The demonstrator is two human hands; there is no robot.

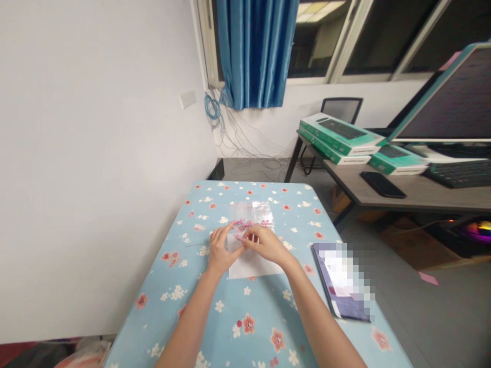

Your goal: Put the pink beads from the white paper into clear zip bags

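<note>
right hand (pixel 256 241) narrow, left hand (pixel 222 251) curved; from here can't tell holds. i'd handle pink beads (pixel 245 224) low, inside table (pixel 264 302) edges.

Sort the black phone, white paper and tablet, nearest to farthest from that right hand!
In the head view, from the right hand:
1. White paper, partly under it
2. Tablet, right side of table
3. Black phone, on the desk

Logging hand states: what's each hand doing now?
Left hand: open, at the white paper sheet.
Right hand: pinched closed at small pink bead-like pieces; whether holding any, cannot tell.
</note>
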